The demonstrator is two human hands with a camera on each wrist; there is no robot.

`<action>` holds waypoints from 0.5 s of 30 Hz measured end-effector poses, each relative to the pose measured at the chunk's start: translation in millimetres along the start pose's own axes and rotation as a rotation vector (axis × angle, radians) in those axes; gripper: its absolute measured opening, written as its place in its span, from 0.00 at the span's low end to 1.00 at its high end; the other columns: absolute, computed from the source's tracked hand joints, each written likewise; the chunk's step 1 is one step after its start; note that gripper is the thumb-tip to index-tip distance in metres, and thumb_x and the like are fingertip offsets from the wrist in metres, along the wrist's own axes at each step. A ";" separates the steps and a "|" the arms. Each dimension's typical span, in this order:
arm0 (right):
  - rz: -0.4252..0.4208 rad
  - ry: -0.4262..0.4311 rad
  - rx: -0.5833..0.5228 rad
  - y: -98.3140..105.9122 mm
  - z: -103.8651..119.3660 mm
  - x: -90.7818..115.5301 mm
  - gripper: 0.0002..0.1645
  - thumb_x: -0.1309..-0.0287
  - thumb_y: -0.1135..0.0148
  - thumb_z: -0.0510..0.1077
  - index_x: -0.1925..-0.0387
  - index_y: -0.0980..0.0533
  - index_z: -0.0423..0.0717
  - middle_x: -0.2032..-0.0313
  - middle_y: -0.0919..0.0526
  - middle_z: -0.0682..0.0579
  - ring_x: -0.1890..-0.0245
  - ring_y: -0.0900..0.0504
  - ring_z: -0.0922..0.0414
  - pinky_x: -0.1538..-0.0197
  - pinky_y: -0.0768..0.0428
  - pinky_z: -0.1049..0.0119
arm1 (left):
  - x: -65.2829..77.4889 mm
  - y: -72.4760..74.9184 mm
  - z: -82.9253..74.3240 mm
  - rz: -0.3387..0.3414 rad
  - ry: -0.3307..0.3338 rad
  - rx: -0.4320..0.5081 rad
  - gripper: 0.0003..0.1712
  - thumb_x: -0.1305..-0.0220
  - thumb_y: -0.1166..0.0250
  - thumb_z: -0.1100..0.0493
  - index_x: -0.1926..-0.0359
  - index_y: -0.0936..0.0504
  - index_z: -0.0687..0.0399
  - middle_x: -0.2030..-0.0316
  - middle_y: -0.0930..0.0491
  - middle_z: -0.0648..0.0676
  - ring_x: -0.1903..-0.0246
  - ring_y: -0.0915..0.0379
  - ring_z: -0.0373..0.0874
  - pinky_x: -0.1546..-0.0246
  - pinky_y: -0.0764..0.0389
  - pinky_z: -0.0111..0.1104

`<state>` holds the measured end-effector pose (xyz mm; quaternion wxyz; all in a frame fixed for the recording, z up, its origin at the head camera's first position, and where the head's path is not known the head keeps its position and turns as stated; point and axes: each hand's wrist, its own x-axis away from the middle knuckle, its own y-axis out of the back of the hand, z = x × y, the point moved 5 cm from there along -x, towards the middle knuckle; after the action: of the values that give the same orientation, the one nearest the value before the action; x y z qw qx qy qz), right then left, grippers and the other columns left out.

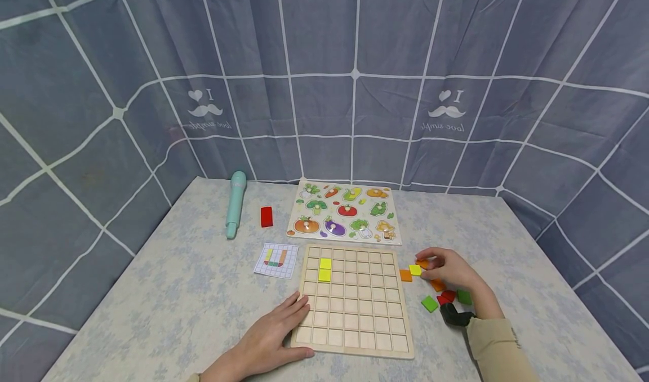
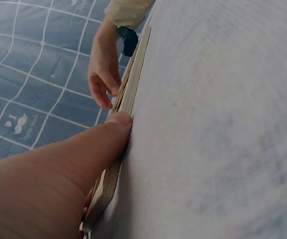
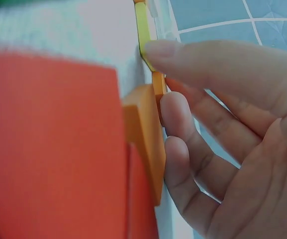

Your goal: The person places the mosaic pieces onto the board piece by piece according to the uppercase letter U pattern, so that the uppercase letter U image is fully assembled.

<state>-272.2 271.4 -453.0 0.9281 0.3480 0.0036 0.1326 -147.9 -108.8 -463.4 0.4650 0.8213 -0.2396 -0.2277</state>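
Note:
In the head view my left hand (image 1: 274, 337) rests at the lower left edge of a wooden grid board (image 1: 355, 309), fingers extended onto the rim. The left wrist view shows its thumb against the board's side (image 2: 128, 94). Two yellow square tiles (image 1: 325, 270) sit in the board's upper left cells. My right hand (image 1: 448, 266) is bent over loose tiles right of the board. Its thumb touches or nearly touches a yellow tile (image 3: 143, 30), and its other fingers curve beside orange tiles (image 3: 148, 144). I see no tile pinched or lifted.
A pattern card (image 1: 276, 261) lies left of the board. Behind stand a vegetable puzzle (image 1: 345, 212), a red block (image 1: 266, 217) and a teal microphone-shaped object (image 1: 235, 204). Green tiles (image 1: 430, 303) and red pieces (image 1: 448, 296) lie near the right wrist's black band (image 1: 456, 315).

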 end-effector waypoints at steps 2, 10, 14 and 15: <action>-0.002 0.012 0.005 -0.6 -0.5 -0.4 0.23 0.53 0.29 0.39 0.53 0.23 0.38 0.66 0.22 0.49 0.70 0.28 0.53 0.71 0.27 0.65 | 0.0 -0.2 0.1 -0.001 -0.001 -0.002 0.46 0.41 0.44 0.32 0.35 0.33 0.62 0.32 0.40 0.55 0.32 0.50 0.52 0.42 0.34 0.46; 0.011 0.067 0.022 -3.4 -0.7 -1.7 0.21 0.53 0.29 0.38 0.55 0.22 0.38 0.63 0.20 0.49 0.69 0.29 0.53 0.70 0.26 0.66 | 0.3 -1.4 0.5 0.003 0.002 -0.008 0.46 0.41 0.44 0.31 0.35 0.33 0.62 0.32 0.40 0.55 0.32 0.50 0.52 0.42 0.34 0.46; 0.021 0.083 0.020 -4.1 0.2 -1.9 0.20 0.52 0.29 0.38 0.55 0.21 0.38 0.66 0.22 0.50 0.70 0.29 0.53 0.70 0.27 0.66 | 0.4 -2.0 0.9 0.004 0.001 -0.011 0.46 0.41 0.45 0.31 0.35 0.33 0.62 0.32 0.40 0.55 0.32 0.50 0.52 0.42 0.34 0.46; 0.024 0.086 0.019 -4.3 0.6 -1.8 0.20 0.52 0.29 0.38 0.55 0.21 0.38 0.67 0.22 0.50 0.70 0.29 0.53 0.70 0.27 0.65 | 0.4 -2.0 1.0 0.004 0.002 -0.010 0.46 0.41 0.44 0.31 0.35 0.33 0.62 0.32 0.40 0.55 0.32 0.50 0.52 0.42 0.34 0.46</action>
<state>-272.8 267.5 -455.5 0.9220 0.3510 0.0405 0.1583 -147.8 -108.8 -465.7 0.4696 0.8188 -0.2397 -0.2272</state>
